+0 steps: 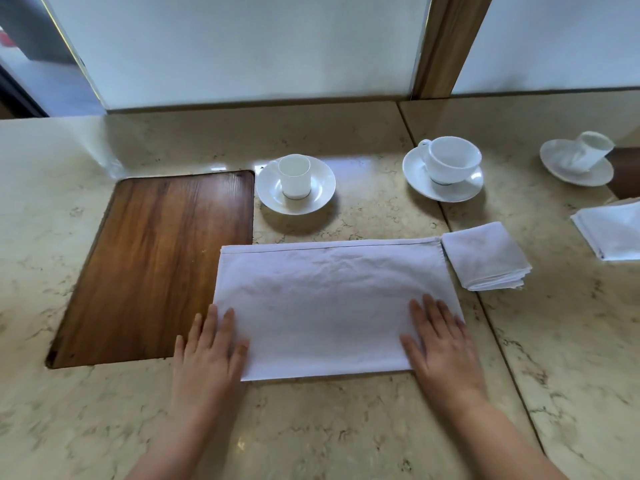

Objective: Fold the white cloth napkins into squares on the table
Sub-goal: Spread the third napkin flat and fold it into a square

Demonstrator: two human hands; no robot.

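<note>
Both hands, the left hand (211,344) and right hand (440,337), lie flat with no curled grip on the near corners of the half-folded napkin (329,299), apparently smoothing it on the surface (311,427) beside a finished stack (485,261).

A white napkin (332,303) is lying flat on the marble desk (311,427), folded into a long rectangle with its long sides running left to right. A stitched hem is running along its far edge, and the cloth is showing light creases across the middle. Its left end is just overlapping the edge of a wooden inlay (156,265). Both near corners are lying under flat hands, the left hand (207,355) on the left corner, the right hand (440,344) on the right. Just beside its far right corner, a stack (485,259) of napkins already folded into squares is sitting, turned slightly askew, layered edges showing at the near side.
</note>
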